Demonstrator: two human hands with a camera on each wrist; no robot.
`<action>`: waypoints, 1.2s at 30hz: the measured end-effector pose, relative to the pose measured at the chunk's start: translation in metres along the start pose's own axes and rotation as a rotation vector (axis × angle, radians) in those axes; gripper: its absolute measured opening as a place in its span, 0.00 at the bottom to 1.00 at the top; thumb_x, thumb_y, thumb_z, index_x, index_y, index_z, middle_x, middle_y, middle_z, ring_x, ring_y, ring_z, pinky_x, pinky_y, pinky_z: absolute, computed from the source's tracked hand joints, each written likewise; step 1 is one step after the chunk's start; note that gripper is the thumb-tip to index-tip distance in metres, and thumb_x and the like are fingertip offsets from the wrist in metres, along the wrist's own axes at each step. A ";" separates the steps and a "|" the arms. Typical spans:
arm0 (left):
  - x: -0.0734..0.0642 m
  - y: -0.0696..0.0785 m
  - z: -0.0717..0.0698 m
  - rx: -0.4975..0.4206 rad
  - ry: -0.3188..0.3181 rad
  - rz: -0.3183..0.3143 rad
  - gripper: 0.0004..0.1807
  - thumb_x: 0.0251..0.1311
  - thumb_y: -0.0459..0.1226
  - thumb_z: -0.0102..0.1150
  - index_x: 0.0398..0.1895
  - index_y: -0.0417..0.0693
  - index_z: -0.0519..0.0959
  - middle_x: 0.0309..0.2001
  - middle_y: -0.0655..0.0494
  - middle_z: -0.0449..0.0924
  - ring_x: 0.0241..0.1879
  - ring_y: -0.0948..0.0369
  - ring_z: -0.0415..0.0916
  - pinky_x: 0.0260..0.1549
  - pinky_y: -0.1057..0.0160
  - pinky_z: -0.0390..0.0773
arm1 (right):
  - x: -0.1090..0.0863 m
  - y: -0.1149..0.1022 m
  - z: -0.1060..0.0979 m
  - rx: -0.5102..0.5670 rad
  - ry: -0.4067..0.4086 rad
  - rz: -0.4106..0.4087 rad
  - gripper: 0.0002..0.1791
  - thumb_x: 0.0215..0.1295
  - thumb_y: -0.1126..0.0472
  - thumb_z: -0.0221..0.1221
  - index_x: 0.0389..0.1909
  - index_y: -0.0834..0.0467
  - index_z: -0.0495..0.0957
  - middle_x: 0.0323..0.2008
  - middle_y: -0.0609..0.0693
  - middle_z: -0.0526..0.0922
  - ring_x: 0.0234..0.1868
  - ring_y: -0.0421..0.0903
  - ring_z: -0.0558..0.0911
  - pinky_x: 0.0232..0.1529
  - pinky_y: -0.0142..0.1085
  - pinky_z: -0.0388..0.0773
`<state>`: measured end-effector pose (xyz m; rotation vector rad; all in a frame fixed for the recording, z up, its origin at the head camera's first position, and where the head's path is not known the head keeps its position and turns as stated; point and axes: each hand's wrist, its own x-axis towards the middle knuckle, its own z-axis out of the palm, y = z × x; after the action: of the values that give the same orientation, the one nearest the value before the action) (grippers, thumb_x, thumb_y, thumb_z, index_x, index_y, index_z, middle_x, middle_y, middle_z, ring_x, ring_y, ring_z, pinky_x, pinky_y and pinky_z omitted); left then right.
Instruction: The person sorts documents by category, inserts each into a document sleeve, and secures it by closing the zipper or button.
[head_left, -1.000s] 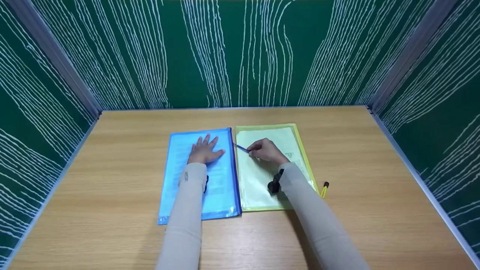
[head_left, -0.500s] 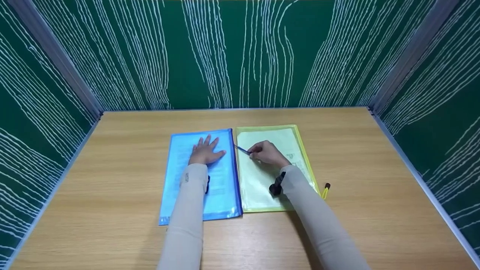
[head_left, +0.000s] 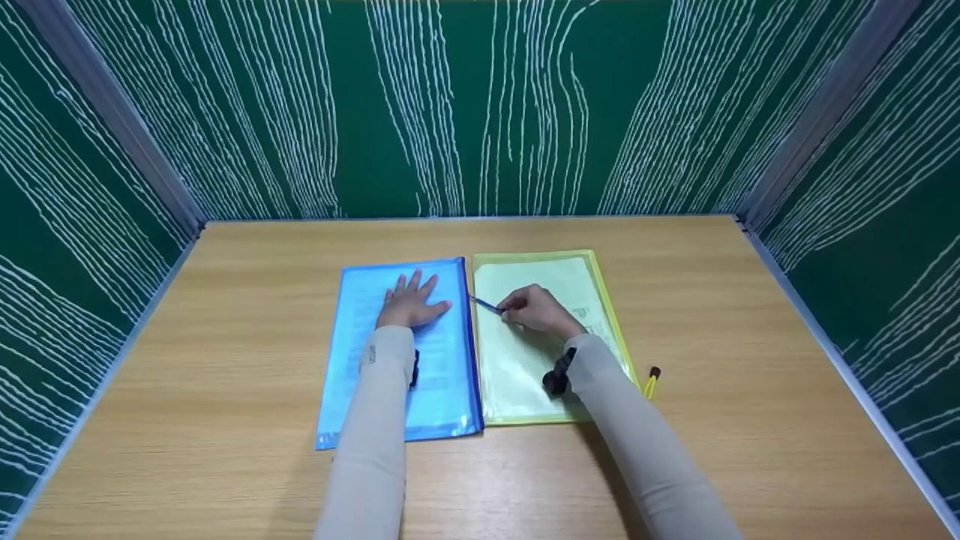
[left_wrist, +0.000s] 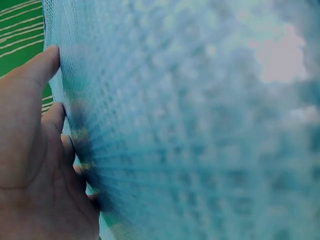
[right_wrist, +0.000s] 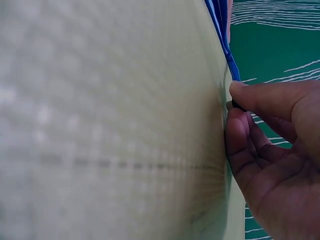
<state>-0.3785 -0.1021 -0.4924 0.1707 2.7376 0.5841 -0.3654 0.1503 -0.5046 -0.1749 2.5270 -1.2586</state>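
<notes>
A blue mesh zip folder (head_left: 439, 352) with printed paper inside lies flat on the table. My left hand (head_left: 409, 304) rests on it with the fingers spread; the left wrist view shows that hand (left_wrist: 45, 145) against the blue mesh (left_wrist: 190, 125). From the zip along the folder's right edge runs a blue zip pull cord (head_left: 486, 304). My right hand (head_left: 536, 309) pinches its end between thumb and fingers, over a yellow zip folder (head_left: 517, 375). Seen from the right wrist, the hand (right_wrist: 275, 150) holds the blue cord's (right_wrist: 232, 67) dark tip, low against the yellow folder.
The yellow folder lies right beside the blue one and holds a sheet with a small printed picture. Its yellow pull cord (head_left: 650, 384) with a dark tip sticks out on the right. Green walls (head_left: 525, 112) with white lines enclose the wooden table (head_left: 750, 390).
My right hand has moved slightly toward the near side, with the pull cord still pinched. The left hand stays in place on the blue folder.
</notes>
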 end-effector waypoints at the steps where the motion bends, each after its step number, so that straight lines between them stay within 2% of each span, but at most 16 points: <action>1: 0.000 0.000 0.000 -0.004 -0.002 0.005 0.41 0.66 0.62 0.43 0.77 0.61 0.46 0.78 0.53 0.33 0.76 0.46 0.24 0.72 0.42 0.31 | 0.000 0.001 0.000 -0.004 -0.003 -0.019 0.08 0.63 0.64 0.61 0.41 0.54 0.85 0.37 0.51 0.83 0.34 0.45 0.76 0.33 0.33 0.72; 7: 0.001 -0.002 -0.001 -0.036 -0.019 0.016 0.41 0.66 0.61 0.43 0.77 0.61 0.45 0.78 0.54 0.31 0.76 0.47 0.22 0.72 0.43 0.29 | -0.005 0.003 -0.001 -0.007 -0.016 -0.095 0.08 0.62 0.64 0.61 0.41 0.58 0.85 0.36 0.52 0.84 0.31 0.42 0.76 0.30 0.31 0.72; 20: -0.002 -0.001 -0.002 -0.069 -0.020 0.018 0.41 0.66 0.61 0.43 0.77 0.61 0.45 0.78 0.53 0.30 0.76 0.46 0.21 0.71 0.42 0.27 | -0.013 0.000 -0.002 -0.036 -0.026 -0.058 0.08 0.62 0.63 0.62 0.41 0.53 0.85 0.38 0.50 0.83 0.34 0.45 0.76 0.33 0.32 0.72; 24: 0.000 -0.003 -0.002 -0.077 -0.017 0.024 0.40 0.66 0.60 0.43 0.77 0.61 0.44 0.78 0.53 0.30 0.76 0.46 0.21 0.71 0.42 0.26 | -0.015 -0.001 -0.002 -0.052 -0.029 -0.041 0.08 0.61 0.63 0.62 0.41 0.53 0.85 0.37 0.50 0.83 0.32 0.44 0.76 0.31 0.32 0.72; 29: 0.000 -0.006 -0.002 -0.087 -0.012 0.022 0.40 0.66 0.61 0.43 0.77 0.62 0.44 0.78 0.54 0.29 0.76 0.47 0.21 0.71 0.42 0.26 | -0.017 -0.001 -0.001 -0.071 -0.050 -0.063 0.09 0.61 0.63 0.63 0.42 0.56 0.85 0.36 0.50 0.83 0.28 0.41 0.75 0.28 0.30 0.71; 33: 0.002 -0.008 -0.001 -0.087 -0.007 0.041 0.40 0.66 0.60 0.43 0.77 0.60 0.45 0.78 0.53 0.30 0.76 0.46 0.21 0.71 0.42 0.26 | -0.019 -0.001 -0.001 -0.067 -0.059 -0.090 0.08 0.60 0.64 0.63 0.40 0.56 0.86 0.34 0.50 0.84 0.27 0.41 0.74 0.26 0.30 0.71; 36: 0.004 -0.010 0.000 -0.081 0.000 0.025 0.40 0.66 0.60 0.43 0.77 0.61 0.45 0.78 0.54 0.31 0.76 0.47 0.21 0.72 0.42 0.27 | -0.020 0.000 0.000 -0.077 -0.084 -0.112 0.08 0.60 0.63 0.63 0.40 0.55 0.86 0.34 0.50 0.84 0.29 0.42 0.74 0.28 0.30 0.71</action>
<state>-0.3829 -0.1107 -0.4974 0.1858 2.7093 0.7010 -0.3463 0.1553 -0.4994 -0.3843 2.5255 -1.1689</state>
